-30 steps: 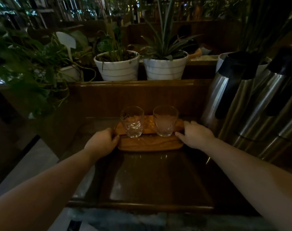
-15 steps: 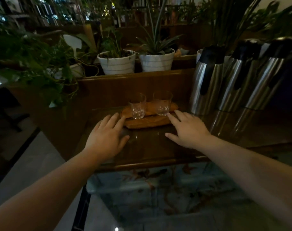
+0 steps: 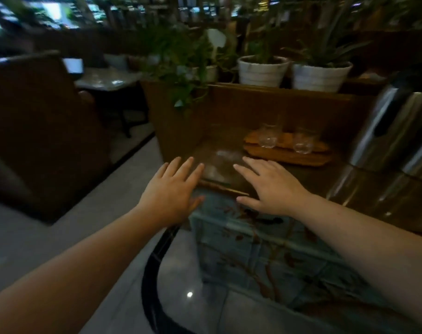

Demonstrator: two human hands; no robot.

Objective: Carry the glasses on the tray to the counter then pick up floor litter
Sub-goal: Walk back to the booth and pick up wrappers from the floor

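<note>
A wooden tray rests on the dark wooden counter, against its raised back panel. Two clear glasses stand upright on it, one on the left and one on the right. My left hand hovers open, fingers spread, past the counter's left front corner, over the floor. Over the counter's front edge my right hand is also open, a short way in front of the tray. Neither hand touches the tray or a glass. No litter shows on the visible floor.
Steel thermos jugs stand on the counter to the right of the tray. White plant pots sit on the ledge behind. A blue painted cabinet front lies below the counter. Grey floor, a dark booth seat and a table lie to the left.
Both hands have let go of the tray and drawn back from it with fingers spread. The view has pulled away from the counter and swung left, showing more floor.
</note>
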